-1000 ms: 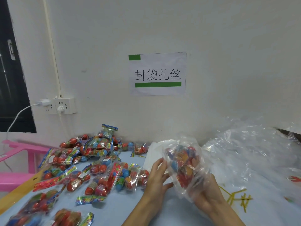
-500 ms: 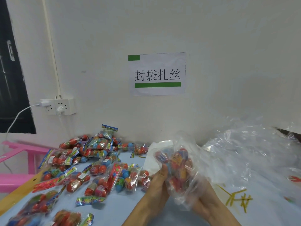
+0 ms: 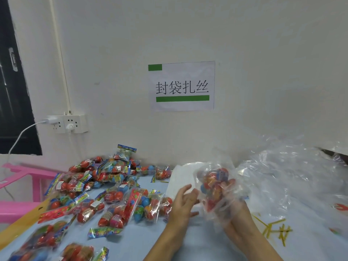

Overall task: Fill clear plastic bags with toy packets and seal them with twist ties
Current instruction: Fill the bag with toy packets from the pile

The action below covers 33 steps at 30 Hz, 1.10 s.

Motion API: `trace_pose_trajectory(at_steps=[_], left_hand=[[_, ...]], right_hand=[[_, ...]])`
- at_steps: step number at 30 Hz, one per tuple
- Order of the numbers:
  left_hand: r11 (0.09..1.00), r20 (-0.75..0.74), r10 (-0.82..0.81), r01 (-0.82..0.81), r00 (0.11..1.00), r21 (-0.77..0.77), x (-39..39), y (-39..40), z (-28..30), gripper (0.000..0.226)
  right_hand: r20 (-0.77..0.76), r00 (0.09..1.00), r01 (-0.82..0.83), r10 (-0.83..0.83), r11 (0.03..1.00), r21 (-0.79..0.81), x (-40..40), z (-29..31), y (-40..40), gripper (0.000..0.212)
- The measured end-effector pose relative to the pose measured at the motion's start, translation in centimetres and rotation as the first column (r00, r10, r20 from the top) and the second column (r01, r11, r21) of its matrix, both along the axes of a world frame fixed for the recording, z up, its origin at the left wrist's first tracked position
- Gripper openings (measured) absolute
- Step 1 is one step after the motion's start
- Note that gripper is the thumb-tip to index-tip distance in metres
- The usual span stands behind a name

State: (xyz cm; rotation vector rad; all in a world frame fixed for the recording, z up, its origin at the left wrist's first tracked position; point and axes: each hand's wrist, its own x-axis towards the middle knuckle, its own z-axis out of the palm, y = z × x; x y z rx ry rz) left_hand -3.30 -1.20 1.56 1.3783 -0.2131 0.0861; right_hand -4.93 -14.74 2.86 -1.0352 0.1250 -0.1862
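Note:
My right hand (image 3: pixel 232 208) grips a clear plastic bag (image 3: pixel 216 185) filled with red, blue and orange toy packets, holding it up from below with fingers wrapped in the film. My left hand (image 3: pixel 183 202) is beside the bag's left side, fingers spread and relaxed, just apart from the plastic. A heap of loose toy packets (image 3: pixel 105 185) covers the light blue table (image 3: pixel 197 242) to the left. Several yellow twist ties (image 3: pixel 273 229) lie scattered at the right.
A large crumpled pile of empty clear bags (image 3: pixel 291 176) fills the right side against the wall. A pink plastic stool (image 3: pixel 20 187) stands at the far left. A wall socket with a white cable (image 3: pixel 69 123) and a paper sign (image 3: pixel 181 86) are on the wall.
My left hand pressed against the bag half a second ago and has now come off it, fingers spread. My right hand has turned the filled bag slightly and kept hold.

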Motion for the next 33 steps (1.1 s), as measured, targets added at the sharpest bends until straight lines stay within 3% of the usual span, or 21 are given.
trace_pose_trajectory(at_steps=[3, 5, 7, 10, 13, 17, 21, 24, 27, 30, 33], left_hand=[[0.941, 0.283, 0.271, -0.315, 0.920, 0.126, -0.1, 0.3, 0.3, 0.031], [0.877, 0.497, 0.320, -0.451, 0.807, 0.167, -0.7, 0.3, 0.8, 0.031], [0.837, 0.658, 0.243, -0.497, 0.712, 0.229, -1.3, 0.4, 1.2, 0.037], [0.732, 0.793, 0.059, -0.567, 0.606, 0.378, -1.6, 0.4, 1.2, 0.042], [0.632, 0.862, 0.010, -0.671, 0.507, 0.388, -1.5, 0.3, 1.0, 0.028], [0.658, 0.907, -0.013, -0.679, 0.422, 0.325, -1.5, 0.1, 1.2, 0.019], [0.694, 0.917, -0.056, -0.645, 0.395, 0.320, -2.1, -0.4, 1.3, 0.012], [0.717, 0.922, -0.067, -0.624, 0.382, 0.311, -2.4, -0.6, 1.4, 0.011], [0.719, 0.921, -0.062, -0.623, 0.385, 0.308, -2.3, -0.5, 1.4, 0.011], [0.737, 0.900, -0.019, -0.603, 0.436, 0.307, -2.2, -0.3, 1.1, 0.010], [0.740, 0.839, 0.161, -0.626, 0.520, 0.247, -1.9, 0.2, 1.2, 0.012]], right_hand=[[0.094, 0.979, 0.196, -0.180, 0.957, -0.212, 0.0, -0.4, -0.5, 0.011], [0.213, 0.954, 0.274, -0.211, 0.901, -0.337, -0.3, -0.6, 0.0, 0.007], [0.338, 0.918, 0.362, -0.206, 0.783, -0.506, -0.5, -0.8, 0.5, 0.011], [0.467, 0.874, 0.428, -0.135, 0.667, -0.609, -0.9, -0.8, 1.1, 0.025], [0.501, 0.856, 0.481, -0.125, 0.547, -0.685, -1.0, -1.0, 1.3, 0.035], [0.554, 0.816, 0.567, -0.166, 0.418, -0.710, -0.9, -1.2, 0.9, 0.033], [0.525, 0.811, 0.585, -0.258, 0.382, -0.716, -0.7, -1.2, 1.0, 0.038], [0.480, 0.832, 0.555, -0.280, 0.400, -0.729, -0.5, -1.5, 1.1, 0.022], [0.442, 0.850, 0.525, -0.286, 0.382, -0.761, -0.3, -2.0, 1.1, 0.023], [0.352, 0.909, 0.412, -0.224, 0.353, -0.840, -0.2, -2.3, 0.9, 0.019], [0.348, 0.918, 0.397, -0.191, 0.445, -0.803, -0.5, -2.0, 1.0, 0.004]])
